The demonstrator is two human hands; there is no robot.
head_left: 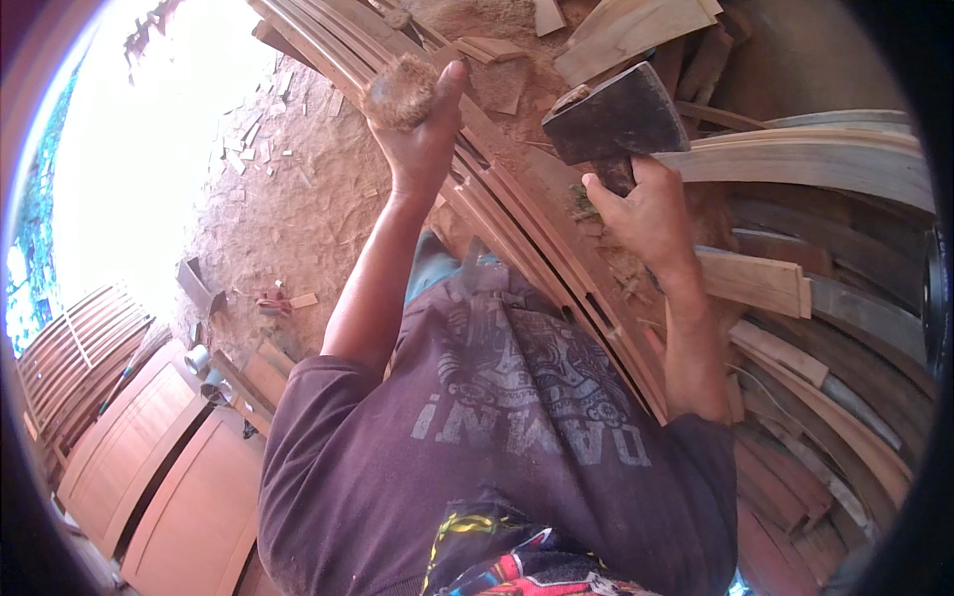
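Note:
My left hand is closed around a wooden-handled tool with a round, frayed, fibrous top; its working end is hidden below the fist. Under that hand, long grooved wooden rails run diagonally from the upper left to my right side, with dark narrow slots cut in them. To the right of the rails, my right hand grips a hatchet by its short dark handle. The hatchet's broad dark metal head is raised beyond the fingers, apart from the left hand's tool.
Wooden boards and curved pieces are stacked along the right. Offcuts lie at the far side, and chips cover the dirt floor. Wooden panels stand at the lower left, near a slatted wooden frame.

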